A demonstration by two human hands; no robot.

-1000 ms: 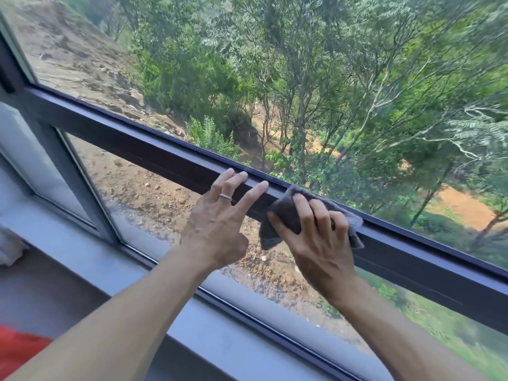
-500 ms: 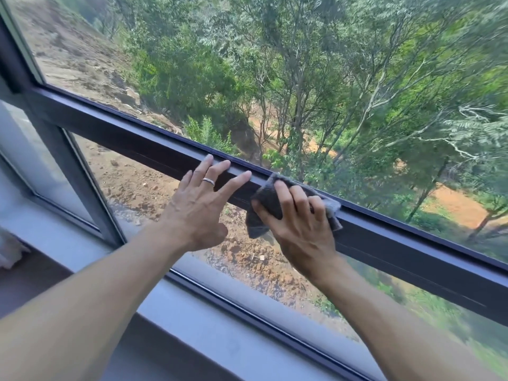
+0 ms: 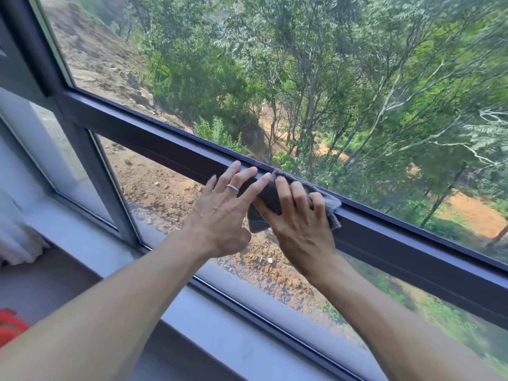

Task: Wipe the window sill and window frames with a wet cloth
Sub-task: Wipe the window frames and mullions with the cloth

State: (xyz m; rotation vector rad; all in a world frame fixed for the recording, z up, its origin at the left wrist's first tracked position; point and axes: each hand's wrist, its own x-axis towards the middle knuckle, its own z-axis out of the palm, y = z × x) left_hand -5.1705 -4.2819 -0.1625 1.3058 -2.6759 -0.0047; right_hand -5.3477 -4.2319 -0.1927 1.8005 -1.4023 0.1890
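With our right hand [image 3: 301, 226] pressing the grey cloth [image 3: 268, 198] flat-fingered onto the dark frame rail [image 3: 165, 152], and our left hand [image 3: 222, 213] spread beside it holding nothing, the unpinched cloth could slip down toward the window sill [image 3: 228, 334].

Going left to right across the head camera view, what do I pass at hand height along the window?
Vertical frame post → left hand → grey cloth → right hand → bare horizontal frame bar.
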